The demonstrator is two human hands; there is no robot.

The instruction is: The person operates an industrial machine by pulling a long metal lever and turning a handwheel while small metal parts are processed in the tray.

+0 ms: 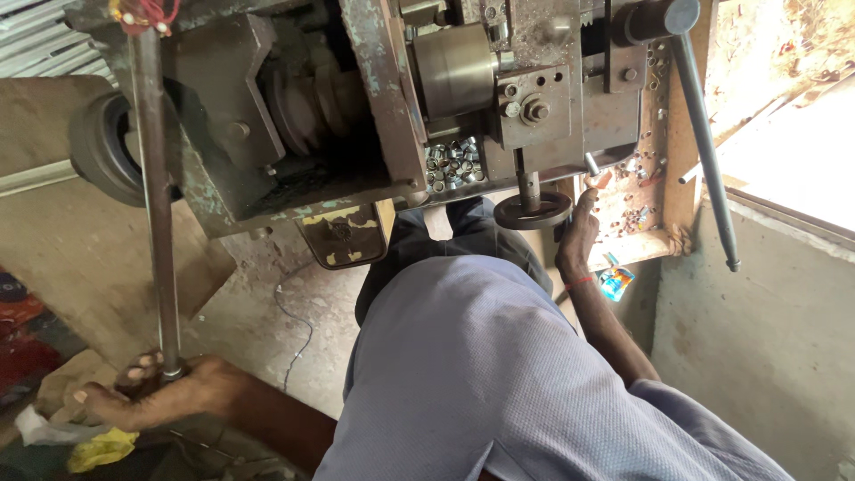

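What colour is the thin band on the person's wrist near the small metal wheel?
Red: the thin wrist band shows clearly in the head view, below the right hand.
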